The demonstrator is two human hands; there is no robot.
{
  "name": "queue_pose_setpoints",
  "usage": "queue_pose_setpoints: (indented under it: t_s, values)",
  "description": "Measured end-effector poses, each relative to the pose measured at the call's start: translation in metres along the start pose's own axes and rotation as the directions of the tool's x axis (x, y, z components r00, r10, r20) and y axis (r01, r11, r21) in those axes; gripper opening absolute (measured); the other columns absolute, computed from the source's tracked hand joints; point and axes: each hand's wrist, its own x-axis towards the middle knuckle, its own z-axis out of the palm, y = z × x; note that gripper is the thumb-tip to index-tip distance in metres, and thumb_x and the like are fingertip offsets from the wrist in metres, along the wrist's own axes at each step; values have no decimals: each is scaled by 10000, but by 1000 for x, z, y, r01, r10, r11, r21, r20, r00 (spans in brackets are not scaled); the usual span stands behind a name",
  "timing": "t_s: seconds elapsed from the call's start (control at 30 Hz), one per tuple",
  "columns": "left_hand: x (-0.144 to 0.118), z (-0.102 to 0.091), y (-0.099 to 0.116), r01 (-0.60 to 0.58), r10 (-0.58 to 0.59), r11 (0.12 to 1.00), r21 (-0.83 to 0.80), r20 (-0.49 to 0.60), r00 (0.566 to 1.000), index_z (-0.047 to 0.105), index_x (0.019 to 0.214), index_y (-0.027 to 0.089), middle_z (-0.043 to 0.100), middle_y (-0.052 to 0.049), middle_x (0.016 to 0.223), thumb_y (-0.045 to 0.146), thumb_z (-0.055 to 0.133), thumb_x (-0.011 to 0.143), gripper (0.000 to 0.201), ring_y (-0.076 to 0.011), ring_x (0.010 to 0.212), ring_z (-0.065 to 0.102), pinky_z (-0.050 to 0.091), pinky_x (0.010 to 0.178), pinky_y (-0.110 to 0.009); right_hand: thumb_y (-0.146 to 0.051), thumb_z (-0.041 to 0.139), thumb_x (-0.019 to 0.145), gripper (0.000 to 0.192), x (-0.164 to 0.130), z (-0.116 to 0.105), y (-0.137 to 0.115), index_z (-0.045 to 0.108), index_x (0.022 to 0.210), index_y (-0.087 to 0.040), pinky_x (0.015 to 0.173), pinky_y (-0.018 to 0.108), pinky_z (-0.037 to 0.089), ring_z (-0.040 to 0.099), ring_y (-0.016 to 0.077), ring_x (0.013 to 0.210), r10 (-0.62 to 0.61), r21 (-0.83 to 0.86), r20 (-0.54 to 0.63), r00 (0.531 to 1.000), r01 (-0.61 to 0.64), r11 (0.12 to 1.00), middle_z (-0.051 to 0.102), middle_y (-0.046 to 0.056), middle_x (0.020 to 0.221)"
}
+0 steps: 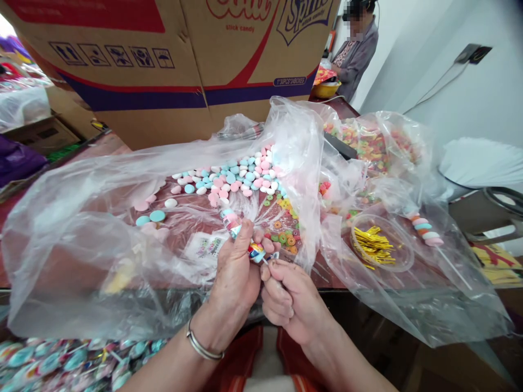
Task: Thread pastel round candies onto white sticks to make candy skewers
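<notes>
our left hand (pixel 237 267) grips a wrapped stack of pastel candy discs (pixel 233 224). our right hand (pixel 288 296) pinches its thin white stick (pixel 266 261) above the red table (pixel 102 158).

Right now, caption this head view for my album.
Both hands, left hand and right hand, grip a wrapped candy stick.

The big bag (pixel 122 228) is thin, clear plastic, shiny and full of wrinkles. On it lie smooth, matt candies (pixel 241 177) in pink, blue and white. Behind the bag stands a box (pixel 171 65) of brown cardboard, dull and flat. Right of the bag, a clear plastic cup (pixel 382 245) holds shiny gold ties (pixel 371 242). The left hand (pixel 235 272) wears a smooth, shiny metal bangle (pixel 202 345).
</notes>
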Motion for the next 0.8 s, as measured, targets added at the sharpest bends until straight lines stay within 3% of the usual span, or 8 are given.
queue_pose_setpoints:
  t_s: [0.23,0.33,0.4,0.47,0.53,0.63,0.7,0.8]
  values:
    - [20,-13,20,47,-15,985,-164,193,981,628,894,124,663,-83,824,406,719,694,357,-245,842,648,541,764,-393,-255,529,857,159,-2,-9,-5,572,735,-163,267,133,200,157,38,264,103,-36,141,985,-99,994,333,-121,333]
    - [20,-13,21,42,3,986,-164,262,965,622,867,139,565,7,625,348,737,695,294,-167,675,619,544,704,-332,-293,504,871,183,-2,-7,0,555,745,-171,278,150,185,155,42,271,54,-160,63,997,-43,986,340,-119,345]
    - [16,-11,19,11,32,989,-149,282,959,614,853,152,473,48,546,315,736,708,250,-119,560,554,526,616,-275,-313,480,892,191,-4,-5,3,545,772,-178,312,161,194,201,48,303,-89,-397,-40,995,66,915,361,-111,381]
    - [14,-8,18,-26,62,990,-141,260,964,606,840,157,445,58,537,311,731,721,230,-95,508,506,499,558,-244,-305,470,903,183,-7,-3,5,541,787,-183,374,175,238,295,61,373,-296,-717,-61,953,165,677,402,-88,453]
    - [14,-7,16,-60,87,990,-131,215,973,600,843,158,446,58,544,322,726,730,236,-90,497,496,486,546,-236,-266,458,903,173,-10,-3,6,556,792,-176,451,199,292,388,80,456,-486,-941,54,872,208,268,455,-53,528]
    - [14,-7,10,-70,88,991,-118,151,985,588,863,165,453,54,552,347,701,758,238,-95,504,509,474,549,-228,-185,402,898,223,-9,-3,8,597,798,-147,506,239,316,475,113,482,-601,-933,338,724,174,-316,533,-3,554]
    - [12,-7,2,-32,49,993,-117,144,988,574,857,171,442,56,548,352,662,793,211,-96,507,509,470,550,-223,-140,386,887,253,-5,-4,11,603,757,-141,495,253,305,498,124,452,-600,-855,447,663,120,-504,550,10,517]
    - [6,-9,-8,26,-10,994,-111,149,989,559,856,173,408,66,532,343,618,829,182,-95,501,498,486,578,-234,-120,382,878,265,1,-3,14,587,713,-147,480,253,305,525,131,432,-613,-829,460,642,65,-555,571,18,498]
